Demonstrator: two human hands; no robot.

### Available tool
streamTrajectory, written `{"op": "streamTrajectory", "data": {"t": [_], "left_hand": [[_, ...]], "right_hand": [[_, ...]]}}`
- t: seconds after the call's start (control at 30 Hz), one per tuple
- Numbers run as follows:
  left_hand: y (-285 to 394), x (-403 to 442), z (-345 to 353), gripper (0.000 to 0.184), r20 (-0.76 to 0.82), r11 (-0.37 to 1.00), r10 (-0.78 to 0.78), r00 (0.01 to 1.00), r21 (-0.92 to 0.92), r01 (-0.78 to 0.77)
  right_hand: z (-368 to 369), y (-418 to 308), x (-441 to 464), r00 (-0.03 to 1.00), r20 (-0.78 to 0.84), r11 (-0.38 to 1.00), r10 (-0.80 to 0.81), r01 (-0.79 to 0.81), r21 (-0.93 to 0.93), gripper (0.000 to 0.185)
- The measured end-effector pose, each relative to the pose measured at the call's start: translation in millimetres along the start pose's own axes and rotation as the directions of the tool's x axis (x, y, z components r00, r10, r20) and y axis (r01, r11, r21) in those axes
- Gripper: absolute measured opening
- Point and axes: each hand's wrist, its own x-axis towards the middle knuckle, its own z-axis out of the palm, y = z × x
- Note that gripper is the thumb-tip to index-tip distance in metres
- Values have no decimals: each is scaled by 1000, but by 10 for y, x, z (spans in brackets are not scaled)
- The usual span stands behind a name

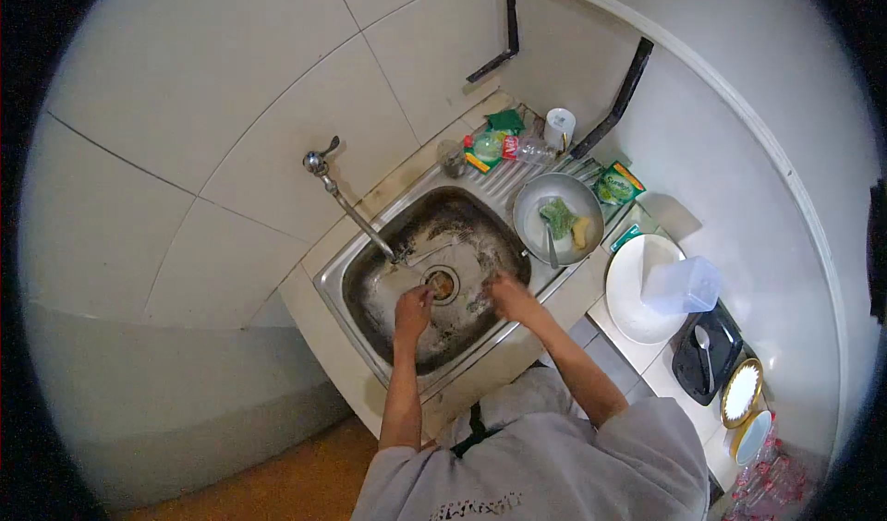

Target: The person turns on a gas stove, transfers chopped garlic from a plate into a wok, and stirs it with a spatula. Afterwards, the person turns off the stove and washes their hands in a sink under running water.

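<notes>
Both of my hands are inside a metal sink (370, 332) with dark grime over its floor and walls. My left hand (413, 313) is just left of the drain (443, 285), which has orange-brown matter in it. Its fingers are drawn together, and whatever they may hold is hidden. On the other side of the drain, my right hand (510, 296) is low over the sink floor, near the front right wall. Motion smears its fingers, so their pose is unclear. The faucet (356, 214) reaches over the sink from the wall, its spout end above my left hand.
Right of the sink, a metal bowl (528, 209) holds a green scouring pad, a yellow sponge and a utensil. Behind it are a plastic bottle (531, 150) and a white mug (560, 126). A white plate (628, 304), clear container (688, 285) and black tray (688, 364) lie farther right.
</notes>
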Motion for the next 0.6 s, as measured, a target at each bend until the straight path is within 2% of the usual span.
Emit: {"op": "streamTrajectory", "data": {"t": [0.03,0.07,0.1,0.13,0.17,0.2,0.23,0.3,0.33,0.4,0.43,0.5,0.53,0.6], "left_hand": [[8,37,-37,30,3,1000,6,1000,-6,-6],[40,17,-91,32,-5,999,-31,1000,-16,31],[59,50,-121,34,-18,998,-64,998,-25,63],[44,90,-110,34,-16,998,-60,998,-29,60],[20,133,-83,35,-81,959,-98,992,-274,72],[-15,173,-55,35,-132,863,-151,980,-502,65],[-87,228,-17,35,-128,861,-149,981,-505,64],[-163,349,12,36,-81,834,-166,983,-543,96],[-156,391,21,36,-79,832,-165,983,-547,96],[-116,470,4,39,-35,825,-189,981,-547,140],[-1,513,-21,39,-32,824,-190,981,-549,141],[205,587,-11,41,-87,579,-376,922,-800,161],[172,640,10,41,-84,578,-374,924,-800,162],[51,735,69,41,-12,384,-538,843,-894,232]], "right_hand": [[369,39,-7,990,-142,944,-25,70,324,16],[564,57,-45,961,-276,780,-3,175,601,17],[180,9,-68,964,-266,863,20,117,491,17],[108,51,-42,964,-265,866,23,113,488,17],[70,98,-26,978,-178,852,108,1,524,17],[26,133,-9,978,-86,826,191,-112,552,18],[-91,157,23,977,-85,827,195,-117,550,18],[-269,196,69,957,124,709,262,-278,648,26],[-252,199,66,956,126,710,265,-282,645,26],[-194,165,59,954,-108,747,280,-146,649,19],[-159,129,70,954,-105,747,281,-149,648,19],[-68,22,105,948,-63,551,313,-127,824,13],[-25,-24,118,946,-63,552,317,-130,824,13],[26,-125,164,957,73,462,281,-201,864,15]]}}
